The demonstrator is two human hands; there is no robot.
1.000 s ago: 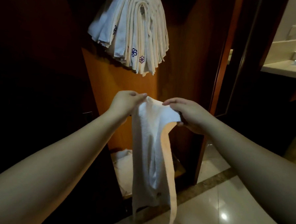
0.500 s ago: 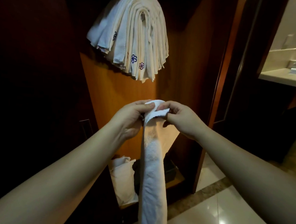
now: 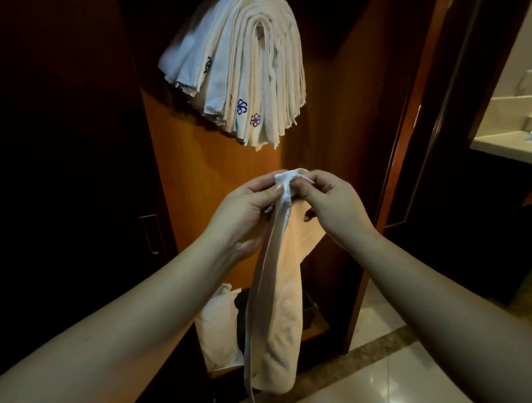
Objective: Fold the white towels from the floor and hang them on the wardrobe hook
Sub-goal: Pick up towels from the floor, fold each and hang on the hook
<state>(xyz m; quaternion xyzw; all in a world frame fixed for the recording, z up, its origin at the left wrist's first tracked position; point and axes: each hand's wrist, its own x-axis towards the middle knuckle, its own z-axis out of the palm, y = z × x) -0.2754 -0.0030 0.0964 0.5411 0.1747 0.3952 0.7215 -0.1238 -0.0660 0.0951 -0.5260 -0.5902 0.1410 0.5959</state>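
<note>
White towel [image 3: 280, 288], soft and floppy, surely light, likely to sag and slip unless pinched tight. Best held at the top corners, right where held now. Left hand [image 3: 245, 212] pinching the top edge between thumb and fingers. Right hand [image 3: 329, 201] pinching the same edge from the other side, fingers curled. Hanging straight down in a long narrow strip, top up at the hands, bottom near the floor [image 3: 402, 390]. Held in front of the wardrobe [image 3: 198, 173], below the hung towels [image 3: 244, 64].
</note>
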